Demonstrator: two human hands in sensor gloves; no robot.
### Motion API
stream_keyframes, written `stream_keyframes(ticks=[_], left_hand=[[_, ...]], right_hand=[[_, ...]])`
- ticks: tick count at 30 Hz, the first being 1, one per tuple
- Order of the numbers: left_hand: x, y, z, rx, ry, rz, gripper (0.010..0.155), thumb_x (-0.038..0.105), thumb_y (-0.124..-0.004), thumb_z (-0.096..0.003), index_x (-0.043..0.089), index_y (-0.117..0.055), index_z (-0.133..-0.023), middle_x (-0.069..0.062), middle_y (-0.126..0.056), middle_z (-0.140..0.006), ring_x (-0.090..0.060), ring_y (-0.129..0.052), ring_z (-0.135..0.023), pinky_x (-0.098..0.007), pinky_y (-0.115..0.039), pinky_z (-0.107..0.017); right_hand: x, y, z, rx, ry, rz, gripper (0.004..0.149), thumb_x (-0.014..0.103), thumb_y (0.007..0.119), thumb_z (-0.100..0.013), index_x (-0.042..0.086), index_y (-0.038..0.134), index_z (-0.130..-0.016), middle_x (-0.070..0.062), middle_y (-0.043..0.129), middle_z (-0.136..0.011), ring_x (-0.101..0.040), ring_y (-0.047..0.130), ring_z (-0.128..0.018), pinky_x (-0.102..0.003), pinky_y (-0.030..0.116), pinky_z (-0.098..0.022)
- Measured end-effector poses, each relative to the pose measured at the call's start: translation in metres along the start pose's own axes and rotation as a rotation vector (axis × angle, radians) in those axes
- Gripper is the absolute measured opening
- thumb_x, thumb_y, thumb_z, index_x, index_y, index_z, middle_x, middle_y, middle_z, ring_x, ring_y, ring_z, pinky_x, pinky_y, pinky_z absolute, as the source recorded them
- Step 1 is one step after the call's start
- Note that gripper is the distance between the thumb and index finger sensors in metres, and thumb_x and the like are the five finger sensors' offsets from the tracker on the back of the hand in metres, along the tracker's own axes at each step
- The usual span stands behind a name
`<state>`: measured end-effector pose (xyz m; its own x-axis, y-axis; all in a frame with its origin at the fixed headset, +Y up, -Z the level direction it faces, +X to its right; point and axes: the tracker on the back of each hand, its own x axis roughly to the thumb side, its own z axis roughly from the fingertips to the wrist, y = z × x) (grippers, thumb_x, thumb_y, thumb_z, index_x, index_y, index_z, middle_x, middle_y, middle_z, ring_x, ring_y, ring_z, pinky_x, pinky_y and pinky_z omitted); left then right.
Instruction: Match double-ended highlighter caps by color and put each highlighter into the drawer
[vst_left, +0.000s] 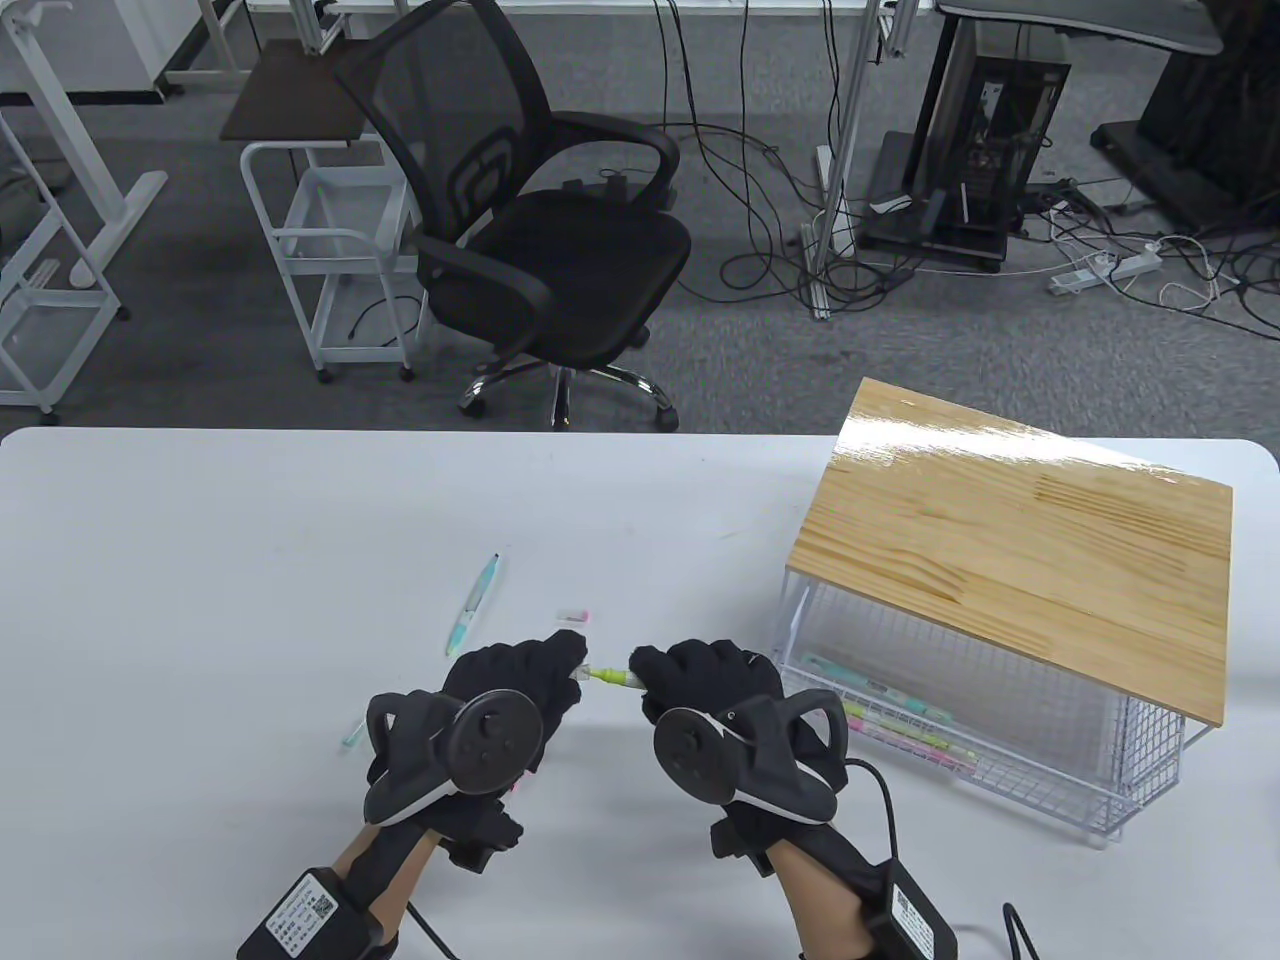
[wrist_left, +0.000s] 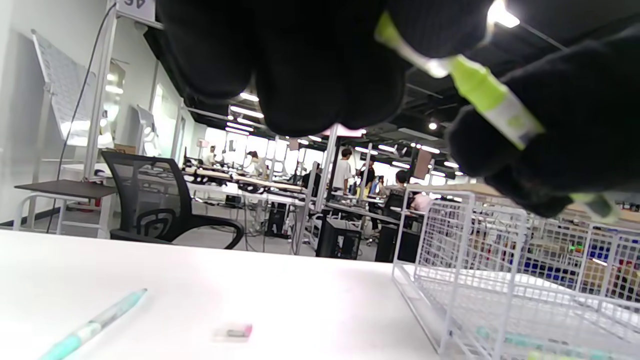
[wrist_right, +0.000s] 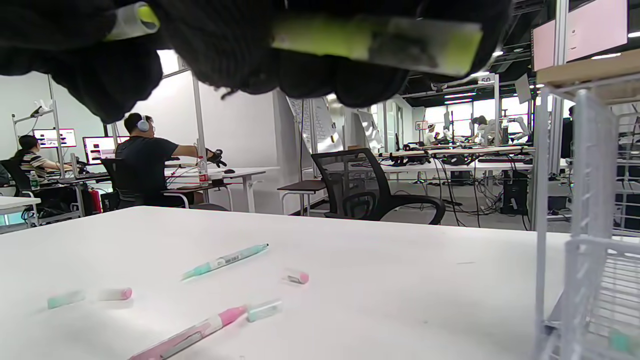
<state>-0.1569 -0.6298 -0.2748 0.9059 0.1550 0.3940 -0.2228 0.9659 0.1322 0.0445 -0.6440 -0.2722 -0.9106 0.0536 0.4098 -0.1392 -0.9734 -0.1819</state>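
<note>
Gripping one green highlighter (vst_left: 610, 677) between both hands' curled fingers; only the right wrist view reveals a pink highlighter (wrist_right: 187, 334).

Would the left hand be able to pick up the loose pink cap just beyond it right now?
Probably not yet: the left hand is holding the green highlighter together with the right hand; the pink cap itself lies unobstructed.

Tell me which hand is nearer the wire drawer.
Right. The right hand sits just beside the drawer, near its front corner; the left hand is farther off, beyond the right hand.
</note>
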Motion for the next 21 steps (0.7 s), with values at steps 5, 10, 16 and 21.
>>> stream_keyframes(ticks=[5, 10, 16, 21], left_hand=[[0.006, -0.002, 0.001, -0.034, -0.050, -0.007, 0.049, 0.040, -0.062, -0.0590, 0.033, -0.057, -0.107, 0.007, -0.086, -0.094, -0.016, -0.092, -0.082, -0.050, -0.074, -0.075], [0.007, -0.006, 0.001, -0.038, -0.065, -0.028, 0.048, 0.040, -0.062, -0.0584, 0.033, -0.059, -0.106, 0.008, -0.088, -0.090, -0.014, -0.094, -0.076, -0.048, -0.076, -0.073], [0.008, -0.014, 0.000, -0.041, -0.067, -0.053, 0.048, 0.039, -0.060, -0.0580, 0.032, -0.058, -0.106, 0.008, -0.089, -0.088, -0.013, -0.095, -0.070, -0.047, -0.078, -0.071], [0.011, -0.026, -0.003, -0.067, -0.070, -0.093, 0.049, 0.039, -0.060, -0.0574, 0.030, -0.059, -0.105, 0.009, -0.090, -0.086, -0.012, -0.096, -0.067, -0.046, -0.080, -0.069]], right_hand=[[0.007, -0.001, 0.001, -0.013, -0.033, 0.063, 0.048, 0.037, 0.075, -0.057, 0.033, 0.068, -0.105, -0.002, 0.078, -0.097, -0.029, 0.084, -0.084, -0.057, 0.069, -0.070], [0.009, 0.000, 0.001, -0.019, -0.053, 0.114, 0.048, 0.035, 0.075, -0.056, 0.031, 0.069, -0.104, -0.002, 0.078, -0.097, -0.029, 0.084, -0.084, -0.055, 0.070, -0.070], [0.012, 0.005, 0.001, -0.041, -0.079, 0.175, 0.049, 0.034, 0.074, -0.056, 0.030, 0.069, -0.104, -0.001, 0.078, -0.097, -0.028, 0.084, -0.084, -0.054, 0.070, -0.071], [0.016, 0.012, 0.001, -0.058, -0.105, 0.284, 0.048, 0.033, 0.075, -0.055, 0.030, 0.070, -0.103, 0.000, 0.080, -0.096, -0.028, 0.085, -0.084, -0.054, 0.071, -0.070]])
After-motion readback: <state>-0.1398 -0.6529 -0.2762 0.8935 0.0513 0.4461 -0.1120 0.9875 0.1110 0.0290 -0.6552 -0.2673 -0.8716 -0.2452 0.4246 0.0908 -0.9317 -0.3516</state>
